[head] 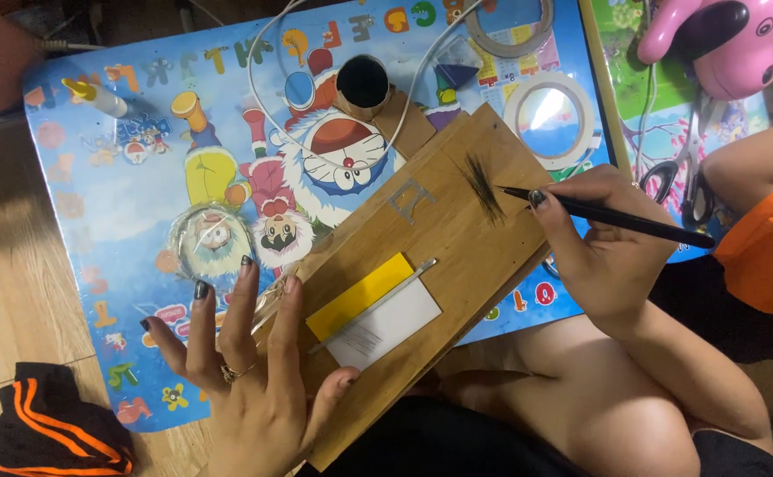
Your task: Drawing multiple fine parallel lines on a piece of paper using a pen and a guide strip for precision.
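- Right hand (603, 256): fingers closed around a thin black tool (607, 214), held like a pen. Its fine tip points left and sits just beside a small tuft of dark fibres (484, 187).
- Tuft of dark fibres lies on the far right part of a wooden board (457, 238), near the board's far corner.
- Left hand (250, 375): holds nothing, fingers spread wide, pressed flat on the near left edge of the wooden board and the bench (104, 221) beside it. Ring on one finger, dark nail polish.
- Wooden board rests tilted across the right side of the bench, its near end over the person's lap.
- On the board, near middle: yellow strip (360, 296) touching a white card (395, 327); a thin metal rod (378, 303) lies diagonally across both. Faint dark lines show on the white card; too small to tell what they are.
- Far middle of board: a small grey marking (411, 200).
- Bench top is a blue cartoon print. On it: a cardboard tube (363, 84) at far centre, a tape roll (550, 115) far right, a second tape roll (510, 26) at the far edge, a clear round lid (212, 243) left of the board, a small bottle with yellow cap (99, 97) far left.
- Scissors (691, 172) lie right of the bench; pink toy (727, 40) at far right corner.
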